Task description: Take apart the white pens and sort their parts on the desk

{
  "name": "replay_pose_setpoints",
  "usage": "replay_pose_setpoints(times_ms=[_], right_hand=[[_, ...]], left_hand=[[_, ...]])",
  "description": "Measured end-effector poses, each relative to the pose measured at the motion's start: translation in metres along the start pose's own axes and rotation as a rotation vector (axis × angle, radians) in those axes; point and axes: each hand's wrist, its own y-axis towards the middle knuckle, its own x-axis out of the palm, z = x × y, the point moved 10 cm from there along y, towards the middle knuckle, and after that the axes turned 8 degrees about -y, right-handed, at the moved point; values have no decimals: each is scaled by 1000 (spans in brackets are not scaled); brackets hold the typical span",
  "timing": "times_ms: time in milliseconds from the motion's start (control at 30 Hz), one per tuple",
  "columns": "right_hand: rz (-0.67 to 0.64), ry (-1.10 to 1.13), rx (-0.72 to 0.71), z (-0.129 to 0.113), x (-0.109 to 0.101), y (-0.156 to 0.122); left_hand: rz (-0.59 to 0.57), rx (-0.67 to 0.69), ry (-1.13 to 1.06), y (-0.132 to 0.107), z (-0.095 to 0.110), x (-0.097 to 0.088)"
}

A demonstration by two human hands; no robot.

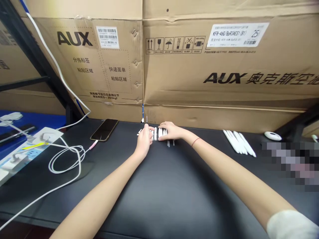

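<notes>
- Far edge of a black table point(159, 199), against a wall of cardboard boxes point(224, 66): I see both hands meet at a small row of white pieces point(159, 133).
- The left hand point(144, 141) rests at the row's left end, fingers curled in. Whether they pinch a piece or merely touch, I cannot tell.
- The right hand point(171, 130) lies palm down over the row's right end, fingers loose and extended, gripping nothing I can see.
- The pieces lie side by side and touching. Each long axis runs away from me toward the boxes. Thin stubs show at the near ends under the right hand; I cannot make out which end is the tip.
- Risk, as I judge it: the pieces look round and loose, so a sideways push from either hand could roll them apart or skew the row.
- Second risk: the row sits just beside the boxes, and a forward shove could jam pieces against the cardboard.
- Well to the right, a fan of longer white sticks point(239, 142) lies slanted; a phone point(104, 129) on its cable point(64, 159) lies to the left.
</notes>
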Motion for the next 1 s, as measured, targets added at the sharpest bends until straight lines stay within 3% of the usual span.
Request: replay_pose_setpoints(times_ms=[767, 867, 1000], right_hand=[[-17, 69, 61, 6, -3, -10], [55, 241, 120, 8, -18, -16], [310, 608, 128, -10, -63, -32]], left_hand=[[-38, -14, 51, -2, -3, 7], [-48, 24, 58, -2, 1, 9], [-109, 87, 117, -5, 3, 16]])
